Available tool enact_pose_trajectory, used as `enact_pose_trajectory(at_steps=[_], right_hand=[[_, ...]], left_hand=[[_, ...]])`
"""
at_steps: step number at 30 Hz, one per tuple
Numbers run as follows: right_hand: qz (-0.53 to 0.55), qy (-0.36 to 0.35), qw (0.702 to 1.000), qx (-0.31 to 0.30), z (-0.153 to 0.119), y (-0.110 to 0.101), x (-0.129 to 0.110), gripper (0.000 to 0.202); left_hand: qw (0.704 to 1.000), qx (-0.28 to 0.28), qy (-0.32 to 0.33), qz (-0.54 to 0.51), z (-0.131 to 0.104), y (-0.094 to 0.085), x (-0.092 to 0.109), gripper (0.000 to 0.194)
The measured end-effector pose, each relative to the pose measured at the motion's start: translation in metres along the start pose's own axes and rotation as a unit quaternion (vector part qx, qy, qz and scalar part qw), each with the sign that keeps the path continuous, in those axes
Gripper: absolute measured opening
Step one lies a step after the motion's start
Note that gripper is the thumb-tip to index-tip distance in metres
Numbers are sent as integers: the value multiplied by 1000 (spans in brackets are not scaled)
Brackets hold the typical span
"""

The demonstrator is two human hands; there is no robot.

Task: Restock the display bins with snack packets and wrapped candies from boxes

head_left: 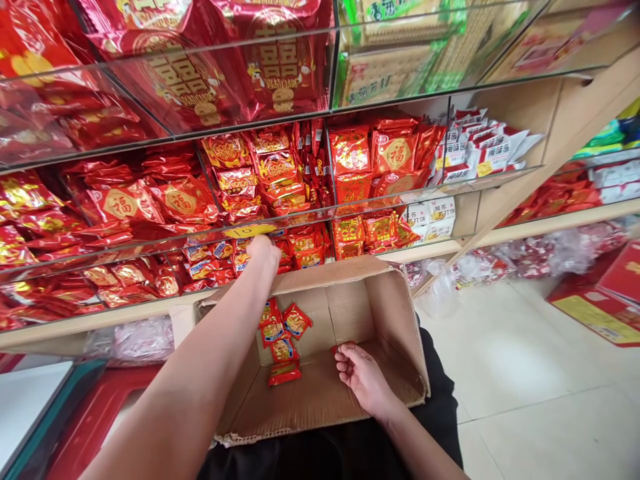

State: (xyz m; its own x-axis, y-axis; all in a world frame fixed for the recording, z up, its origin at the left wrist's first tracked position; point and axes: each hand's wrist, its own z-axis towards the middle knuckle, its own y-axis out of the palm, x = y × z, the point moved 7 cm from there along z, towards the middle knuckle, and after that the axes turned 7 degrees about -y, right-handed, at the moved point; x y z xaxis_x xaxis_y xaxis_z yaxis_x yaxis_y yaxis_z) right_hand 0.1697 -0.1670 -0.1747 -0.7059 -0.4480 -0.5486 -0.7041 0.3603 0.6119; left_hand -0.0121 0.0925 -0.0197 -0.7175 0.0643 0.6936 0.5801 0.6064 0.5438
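Note:
My left hand [264,259] reaches to the lower shelf bin, by a yellow price tag [250,230] and a group of red-and-blue snack packets [210,260]. Its fingers point away from me and are hidden, so I cannot tell what they touch. Inside an open cardboard box [325,407] on my lap, my right hand [361,375] is closed, with a small red snack packet [344,346] mostly covered at its fingertips. Several red-and-gold snack packets [283,348] lie in the left part of the box.
Clear dividers and front panels split the shelves into bins of red packets [183,200] and white packets [500,150]. Green cracker packs [390,67] fill an upper bin. A red box [607,293] stands on the tiled floor [540,373] at right; a red lid-like object [100,413] lies at left.

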Motion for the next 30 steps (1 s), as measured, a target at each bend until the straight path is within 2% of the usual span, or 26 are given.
enact_pose_trajectory(at_steps=[4, 12, 18, 21, 25, 30], right_hand=[[-2, 2, 1000, 4, 0, 0, 0, 18], [-1, 8, 1000, 12, 0, 0, 0, 18], [-3, 14, 1000, 10, 3, -1, 2, 18], [-1, 18, 1000, 13, 3, -1, 4, 18], [4, 23, 1000, 16, 4, -2, 4, 17], [-1, 25, 999, 21, 4, -2, 6, 19]], left_hand=[[997, 47, -51, -14, -7, -2, -13, 24], [996, 10, -88, -28, -7, 6, -14, 23], [989, -2, -145, -2, -16, 4, -14, 24], [992, -32, -118, -12, -16, 7, -11, 23], [995, -75, -61, -36, -13, 14, -7, 43], [994, -94, -38, -39, -16, 16, -5, 49]])
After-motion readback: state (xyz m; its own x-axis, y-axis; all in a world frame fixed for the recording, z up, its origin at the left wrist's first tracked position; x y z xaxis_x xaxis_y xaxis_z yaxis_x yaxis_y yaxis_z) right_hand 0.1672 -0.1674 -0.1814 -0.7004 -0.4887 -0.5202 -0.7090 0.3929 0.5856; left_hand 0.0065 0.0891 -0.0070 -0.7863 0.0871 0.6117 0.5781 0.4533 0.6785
